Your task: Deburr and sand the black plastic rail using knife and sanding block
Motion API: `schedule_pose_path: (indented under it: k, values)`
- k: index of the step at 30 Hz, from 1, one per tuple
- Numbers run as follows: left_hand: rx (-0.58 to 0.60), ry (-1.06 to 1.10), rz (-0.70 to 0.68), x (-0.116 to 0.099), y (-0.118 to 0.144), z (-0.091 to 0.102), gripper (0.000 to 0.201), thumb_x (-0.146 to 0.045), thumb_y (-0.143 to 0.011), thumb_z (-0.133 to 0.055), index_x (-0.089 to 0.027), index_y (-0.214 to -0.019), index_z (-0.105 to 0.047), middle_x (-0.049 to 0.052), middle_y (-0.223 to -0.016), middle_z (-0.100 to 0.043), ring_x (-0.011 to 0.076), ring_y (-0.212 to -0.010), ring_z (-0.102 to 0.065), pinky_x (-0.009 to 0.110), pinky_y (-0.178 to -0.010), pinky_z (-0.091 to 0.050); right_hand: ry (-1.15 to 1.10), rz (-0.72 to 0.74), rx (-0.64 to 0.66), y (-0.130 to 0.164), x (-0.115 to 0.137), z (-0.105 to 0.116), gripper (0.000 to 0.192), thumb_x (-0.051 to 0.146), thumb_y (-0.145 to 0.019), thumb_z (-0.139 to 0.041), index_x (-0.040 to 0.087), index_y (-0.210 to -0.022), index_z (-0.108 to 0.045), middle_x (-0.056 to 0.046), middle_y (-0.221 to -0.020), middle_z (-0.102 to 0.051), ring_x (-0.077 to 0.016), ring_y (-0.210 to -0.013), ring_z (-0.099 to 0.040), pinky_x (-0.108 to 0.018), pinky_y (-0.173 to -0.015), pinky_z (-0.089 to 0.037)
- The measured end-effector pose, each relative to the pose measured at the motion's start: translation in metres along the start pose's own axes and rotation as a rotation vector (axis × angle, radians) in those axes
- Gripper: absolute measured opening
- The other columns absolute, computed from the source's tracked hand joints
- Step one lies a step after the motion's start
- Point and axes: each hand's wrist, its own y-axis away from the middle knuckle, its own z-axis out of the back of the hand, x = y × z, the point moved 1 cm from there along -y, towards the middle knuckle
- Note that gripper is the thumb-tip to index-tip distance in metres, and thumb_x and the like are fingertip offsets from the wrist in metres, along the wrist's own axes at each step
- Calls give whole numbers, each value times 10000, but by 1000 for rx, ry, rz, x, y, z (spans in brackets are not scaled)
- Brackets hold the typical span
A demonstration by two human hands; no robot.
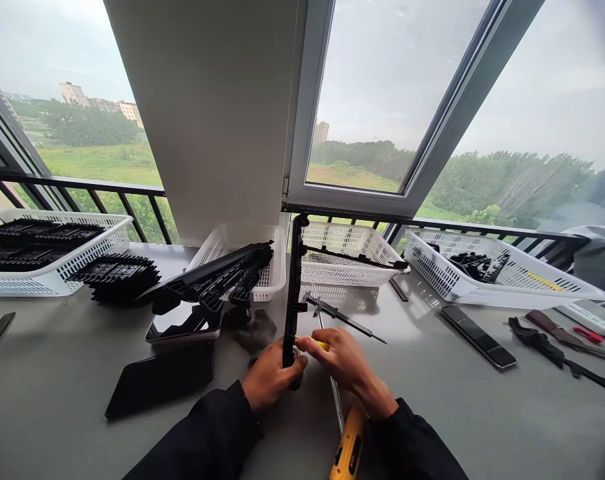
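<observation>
My left hand [270, 379] is closed around the lower end of a long black plastic strip [293, 287], which stands upright in front of me. In my right hand [346, 360] is a small yellow-handled tool [323, 345], its thin front end against the strip's lower part; the exact tip is too small to make out. Both hands meet at the strip. Just under my right wrist lies a yellow and black power tool [351, 443]. Behind the hands, a metal rod [335, 393] and a caliper [340, 313] rest on the grey table [407, 413].
White baskets [77, 277] [275, 277] [345, 273] [447, 283] line the back, several with black parts. Long black trim pieces [222, 273] lean at left over a tablet-like device [182, 327]. A dark flat case [160, 380] sits nearer; a phone [477, 337] lies at right.
</observation>
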Motion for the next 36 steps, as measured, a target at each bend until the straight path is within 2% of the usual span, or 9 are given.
schedule_pose_path:
  k: [5, 7, 11, 15, 20, 23, 27, 30, 36]
  values:
    - [39, -47, -5, -5, 1, 3, 231, -431, -909, -668, -211, -934, -598, -36, -716, -588, 169, -647, -558, 299, -647, -448, 6, -34, -108, -3, -4, 1, 688, 720, -1038, -379, 226, -560, -415, 26, -528, -455, -139, -530, -410, -307, -558, -230]
    - [52, -58, -13, -7, 2, 4, 215, -364, -876, -685, -205, -1010, -629, -49, -715, -578, 171, -666, -546, 307, -675, -443, 4, -32, -121, -3, -4, 0, 696, 730, -1038, -372, 225, -563, -436, 21, -531, -477, -142, -531, -432, -307, -559, -239]
    - [79, -45, -12, -11, 3, 4, 368, -285, -821, -662, -191, -1173, -606, -76, -704, -545, 173, -657, -528, 320, -691, -444, 0, -25, -122, -3, -4, 0, 698, 738, -1033, -376, 224, -566, -451, 22, -535, -474, -143, -536, -437, -302, -564, -244]
    - [84, -26, 0, -15, 5, 4, 357, -262, -808, -606, -188, -1157, -597, -79, -692, -517, 172, -637, -509, 323, -669, -435, 13, -56, -145, -5, -9, 4, 692, 737, -1027, -374, 225, -563, -405, 22, -538, -449, -143, -538, -408, -301, -563, -220]
    - [85, -27, -12, -13, 5, 6, 405, -286, -770, -649, -194, -1156, -567, -67, -735, -544, 182, -688, -525, 336, -710, -446, 27, -26, -103, -5, -7, -1, 665, 694, -1040, -417, 216, -582, -486, 14, -556, -502, -145, -551, -424, -303, -579, -223]
    - [60, -30, -28, -10, 4, 6, 406, -306, -768, -668, -203, -1149, -571, -46, -792, -548, 199, -748, -538, 347, -753, -464, 36, 3, -79, -4, -2, -5, 648, 685, -1027, -453, 218, -579, -469, 21, -529, -457, -140, -530, -381, -318, -578, -196]
    - [38, -15, -37, -9, 4, 6, 563, -307, -808, -658, -207, -1345, -523, -40, -807, -554, 208, -767, -552, 351, -786, -469, 38, -10, -97, -5, -2, -3, 653, 692, -1027, -426, 217, -579, -430, 26, -531, -435, -136, -532, -363, -310, -570, -197]
    - [51, 8, -29, -11, 4, 6, 566, -264, -849, -600, -190, -1399, -487, -46, -767, -552, 200, -735, -541, 335, -747, -456, 43, -53, -134, -7, -8, 1, 651, 685, -1044, -379, 218, -593, -430, 20, -559, -463, -139, -555, -390, -297, -573, -212]
    - [62, 39, -30, -14, 7, 7, 684, -203, -831, -594, -172, -1490, -412, -12, -851, -645, 205, -790, -560, 343, -789, -456, 66, -73, -117, -7, -7, 0, 606, 627, -1024, -489, 211, -586, -447, 22, -557, -465, -136, -563, -379, -309, -579, -186]
